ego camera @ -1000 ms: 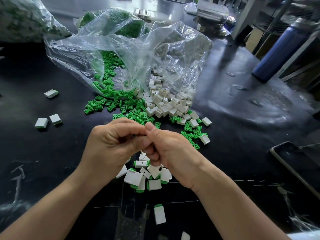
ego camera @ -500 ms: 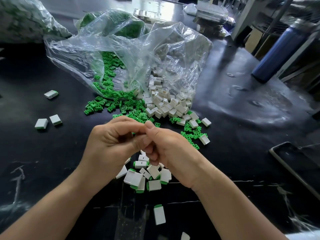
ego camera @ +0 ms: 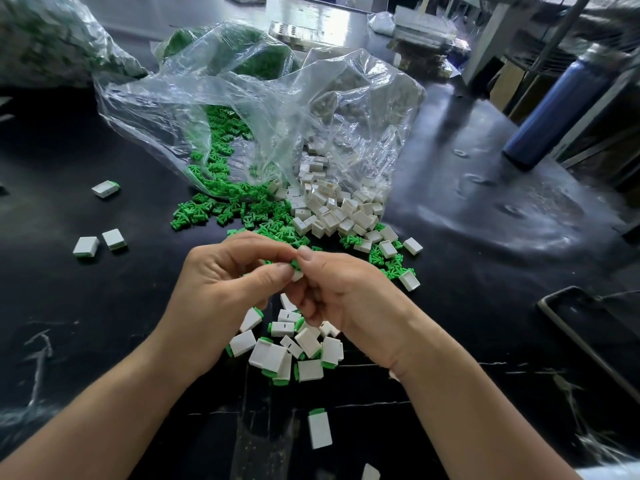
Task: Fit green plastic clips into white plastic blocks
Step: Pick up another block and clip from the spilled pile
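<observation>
Seating a green clip in a white block, pinched between both hands

My left hand [ego camera: 221, 289] pinches the white block [ego camera: 297, 276] between thumb and forefinger, and my right hand [ego camera: 346, 299] pinches the green clip [ego camera: 294, 264] at the block's top, above the finished pile [ego camera: 294, 351] on the black table [ego camera: 104, 323]. My fingertips hide most of both parts. I judge the clip only partly in, so it needs squaring to the slot and a straight push, never tilted
</observation>
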Available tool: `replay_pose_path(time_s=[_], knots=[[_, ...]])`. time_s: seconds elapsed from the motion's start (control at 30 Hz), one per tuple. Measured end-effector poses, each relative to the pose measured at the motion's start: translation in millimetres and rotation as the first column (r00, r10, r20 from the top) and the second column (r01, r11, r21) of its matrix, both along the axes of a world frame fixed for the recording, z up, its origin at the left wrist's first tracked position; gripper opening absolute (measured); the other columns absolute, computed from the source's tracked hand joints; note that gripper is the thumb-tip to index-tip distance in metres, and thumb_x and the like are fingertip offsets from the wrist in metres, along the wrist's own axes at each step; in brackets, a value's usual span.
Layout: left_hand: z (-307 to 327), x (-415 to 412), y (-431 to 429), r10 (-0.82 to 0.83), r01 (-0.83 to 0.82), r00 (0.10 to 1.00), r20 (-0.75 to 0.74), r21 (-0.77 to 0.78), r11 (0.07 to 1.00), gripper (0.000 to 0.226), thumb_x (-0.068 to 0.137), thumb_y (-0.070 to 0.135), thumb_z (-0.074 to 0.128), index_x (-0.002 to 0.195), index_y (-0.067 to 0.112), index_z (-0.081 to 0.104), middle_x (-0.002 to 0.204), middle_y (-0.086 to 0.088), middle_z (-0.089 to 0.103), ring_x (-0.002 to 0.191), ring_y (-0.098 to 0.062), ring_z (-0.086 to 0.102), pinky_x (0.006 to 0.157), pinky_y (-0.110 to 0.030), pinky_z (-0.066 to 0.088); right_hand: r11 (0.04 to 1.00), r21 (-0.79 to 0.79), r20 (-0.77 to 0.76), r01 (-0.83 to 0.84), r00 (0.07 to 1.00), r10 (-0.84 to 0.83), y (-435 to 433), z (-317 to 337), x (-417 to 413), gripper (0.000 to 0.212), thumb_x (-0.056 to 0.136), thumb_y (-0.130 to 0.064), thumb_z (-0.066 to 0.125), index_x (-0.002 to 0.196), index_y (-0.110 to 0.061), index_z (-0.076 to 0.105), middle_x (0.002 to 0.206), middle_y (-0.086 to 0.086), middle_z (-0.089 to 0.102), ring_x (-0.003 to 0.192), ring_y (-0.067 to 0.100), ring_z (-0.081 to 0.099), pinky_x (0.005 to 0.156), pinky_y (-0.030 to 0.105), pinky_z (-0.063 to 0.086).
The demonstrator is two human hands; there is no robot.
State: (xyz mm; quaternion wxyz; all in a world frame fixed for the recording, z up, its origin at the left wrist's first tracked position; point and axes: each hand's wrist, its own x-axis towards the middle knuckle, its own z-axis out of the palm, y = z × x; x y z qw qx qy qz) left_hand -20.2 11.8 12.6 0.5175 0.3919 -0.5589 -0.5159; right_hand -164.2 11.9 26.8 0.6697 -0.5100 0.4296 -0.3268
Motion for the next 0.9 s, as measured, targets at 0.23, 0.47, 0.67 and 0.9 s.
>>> replay_pose_path(time_s=[0.23,0.47,0.67,0.9], knots=[[1.2,-1.6,-0.1,-0.009,0.012,0.999,-0.045,0.065,0.998,0.017,0.063,0.01,0.062,0.075,0.012,0.073,0.073,-0.004,0.065,0.057,-0.008,0.054,0.048,-0.017,0.04,1.0,-0.012,-0.025,-0.011,1.0,0.011,0.8,2.4,-0.9,0.032,0.098,-0.022,0.036,0.071,-0.013,0.052,0.064,-0.002,0.05,0.053,0.006,0.043,0.051,0.018,0.034],[2.5,0.0,0.1,-0.032,0.037,0.997,-0.066,0.086,0.996,0.015,0.063,0.009,0.062,0.075,0.009,0.072,0.068,-0.001,0.065,0.056,-0.008,0.056,0.048,-0.016,0.041,0.999,-0.032,-0.059,-0.032,0.998,0.03,2.4,5.8,-1.2,0.03,0.098,-0.02,0.037,0.074,-0.013,0.053,0.066,-0.001,0.05,0.057,0.008,0.043,0.054,0.02,0.034],[3.6,0.8,0.0,-0.039,0.042,0.999,-0.036,0.088,0.995,0.016,0.063,0.01,0.062,0.074,0.01,0.072,0.071,0.0,0.065,0.059,-0.009,0.054,0.049,-0.017,0.041,0.998,-0.043,-0.094,-0.046,0.995,0.042,1.4,6.5,-2.5,0.029,0.098,-0.021,0.037,0.075,-0.013,0.053,0.068,-0.003,0.051,0.058,0.006,0.044,0.054,0.018,0.035],[3.5,0.0,-1.3,-0.008,0.016,0.999,-0.051,0.163,0.987,0.014,0.058,0.009,0.061,0.062,0.013,0.074,0.081,0.008,0.068,0.06,-0.006,0.057,0.049,-0.016,0.043,0.995,-0.067,-0.138,-0.071,0.988,0.061,2.6,4.5,-1.7,0.027,0.098,-0.019,0.039,0.075,-0.016,0.054,0.067,-0.006,0.054,0.058,0.004,0.047,0.055,0.018,0.036]])
